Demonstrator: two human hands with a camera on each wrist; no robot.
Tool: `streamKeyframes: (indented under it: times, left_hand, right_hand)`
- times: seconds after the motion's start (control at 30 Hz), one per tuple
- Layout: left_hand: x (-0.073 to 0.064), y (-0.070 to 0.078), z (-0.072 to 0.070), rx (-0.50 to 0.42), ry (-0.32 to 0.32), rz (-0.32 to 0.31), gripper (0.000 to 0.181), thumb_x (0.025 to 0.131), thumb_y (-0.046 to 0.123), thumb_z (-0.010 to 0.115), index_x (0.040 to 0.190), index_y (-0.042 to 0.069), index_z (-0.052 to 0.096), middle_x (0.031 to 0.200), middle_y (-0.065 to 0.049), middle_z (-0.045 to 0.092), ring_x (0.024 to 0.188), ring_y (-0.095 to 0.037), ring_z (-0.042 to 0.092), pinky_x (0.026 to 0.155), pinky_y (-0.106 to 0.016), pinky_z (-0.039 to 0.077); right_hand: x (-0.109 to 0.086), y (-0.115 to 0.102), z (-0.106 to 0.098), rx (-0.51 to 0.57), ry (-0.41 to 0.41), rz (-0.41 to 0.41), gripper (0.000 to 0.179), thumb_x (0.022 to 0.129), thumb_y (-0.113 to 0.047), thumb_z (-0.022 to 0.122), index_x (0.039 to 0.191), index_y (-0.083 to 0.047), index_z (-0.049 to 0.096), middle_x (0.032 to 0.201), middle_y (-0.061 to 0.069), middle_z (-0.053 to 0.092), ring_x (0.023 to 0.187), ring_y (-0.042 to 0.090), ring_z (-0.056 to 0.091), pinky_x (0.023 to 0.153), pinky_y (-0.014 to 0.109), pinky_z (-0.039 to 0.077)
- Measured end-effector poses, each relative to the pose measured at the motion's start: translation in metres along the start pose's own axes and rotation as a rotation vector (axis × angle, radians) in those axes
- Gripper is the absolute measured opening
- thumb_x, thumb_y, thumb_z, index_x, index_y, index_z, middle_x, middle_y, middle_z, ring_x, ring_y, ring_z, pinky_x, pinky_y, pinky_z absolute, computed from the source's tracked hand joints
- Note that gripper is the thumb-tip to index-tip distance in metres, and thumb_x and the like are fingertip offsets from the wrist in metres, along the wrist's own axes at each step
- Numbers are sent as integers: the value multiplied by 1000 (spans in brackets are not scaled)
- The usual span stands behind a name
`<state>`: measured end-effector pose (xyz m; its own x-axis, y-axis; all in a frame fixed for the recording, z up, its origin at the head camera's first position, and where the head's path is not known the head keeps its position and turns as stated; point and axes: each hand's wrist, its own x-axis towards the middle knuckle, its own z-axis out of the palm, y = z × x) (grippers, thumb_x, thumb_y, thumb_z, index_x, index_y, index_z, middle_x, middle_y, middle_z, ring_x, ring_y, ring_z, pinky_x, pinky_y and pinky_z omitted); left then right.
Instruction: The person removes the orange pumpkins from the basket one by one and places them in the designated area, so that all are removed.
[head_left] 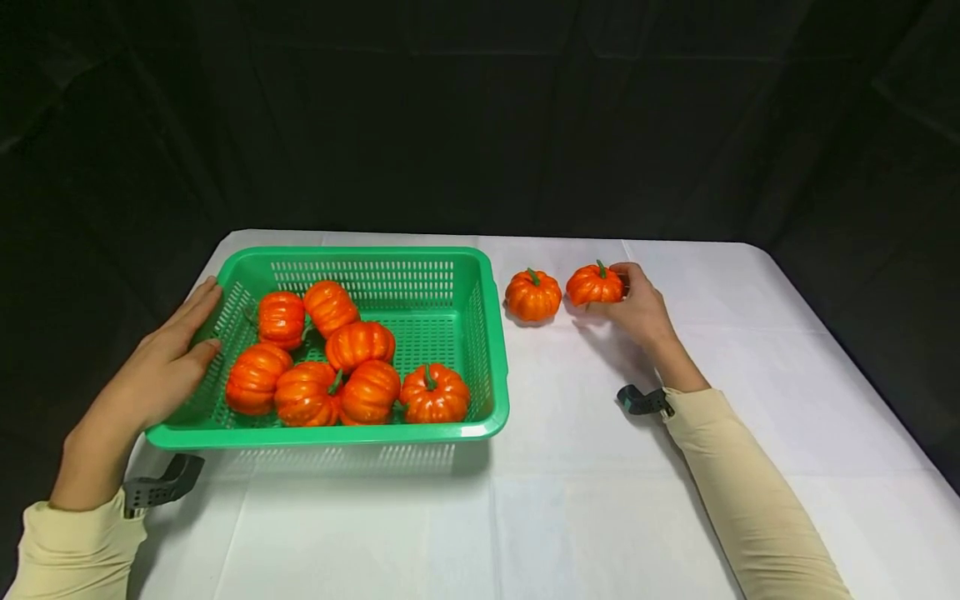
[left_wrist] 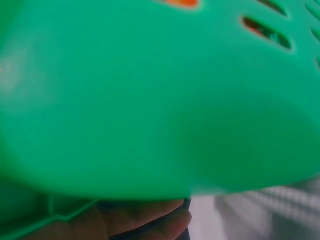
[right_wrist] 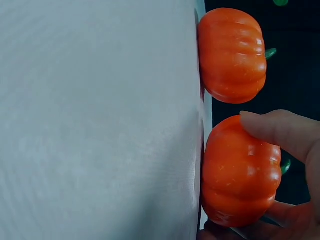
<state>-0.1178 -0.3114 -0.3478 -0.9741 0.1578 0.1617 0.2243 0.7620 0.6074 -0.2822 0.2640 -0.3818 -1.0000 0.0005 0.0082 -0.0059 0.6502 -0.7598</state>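
Observation:
In the head view a green plastic basket (head_left: 330,435) stands on the left, with several small orange pumpkins (head_left: 360,346) inside. My left hand (head_left: 161,371) rests against the basket's left side, fingers straight along the rim. The left wrist view is mostly filled by the basket wall (left_wrist: 150,100), with some fingers (left_wrist: 170,222) showing below it. Right of the basket, my right hand (head_left: 637,308) grips an orange pumpkin (head_left: 594,285) with a green stem, thumb on one side and fingers on the other. That gripped pumpkin (right_wrist: 240,175) sits at the table surface in the right wrist view.
Another orange pumpkin (head_left: 533,296) sits on the white tablecloth (head_left: 600,500) between the basket and my right hand. Black cloth (head_left: 480,125) hangs behind the table. Each wrist carries a dark camera mount (head_left: 641,400).

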Motion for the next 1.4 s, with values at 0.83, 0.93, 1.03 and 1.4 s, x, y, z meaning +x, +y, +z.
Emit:
streamKeyframes:
  times: [0.83, 0.93, 1.03, 1.4]
  left_hand:
    - [0, 1, 1, 4, -15, -17, 62, 110, 10, 40, 165, 0, 12, 173, -16, 1, 156, -39, 1, 121, -63, 0]
    - [0, 1, 0, 4, -16, -20, 63, 110, 10, 40, 165, 0, 12, 173, -15, 1, 156, -39, 1, 121, -62, 0]
    - [0, 0, -1, 4, -14, -19, 63, 110, 10, 40, 165, 0, 12, 173, -15, 1, 156, -39, 1, 121, -62, 0]
    - [0, 0, 1, -2, -19, -15, 63, 109, 10, 40, 165, 1, 12, 173, -15, 1, 156, -41, 1, 120, -64, 1]
  right_hand:
    - [-22, -47, -4, -138, 144, -198, 84, 92, -28, 78, 158, 2, 35, 158, 24, 38, 142, 44, 38, 116, 61, 31]
    - [-36, -78, 1, -70, 152, -315, 71, 93, -26, 78, 152, -2, 47, 154, 17, 48, 140, 37, 44, 114, 57, 37]
    - [-49, -110, 9, 0, 61, -429, 61, 93, -23, 77, 147, -4, 53, 146, 13, 57, 136, 32, 50, 110, 52, 43]
    - [-75, -173, 42, -5, -342, -614, 56, 91, -22, 81, 140, -5, 60, 134, 6, 67, 121, 22, 62, 101, 41, 52]
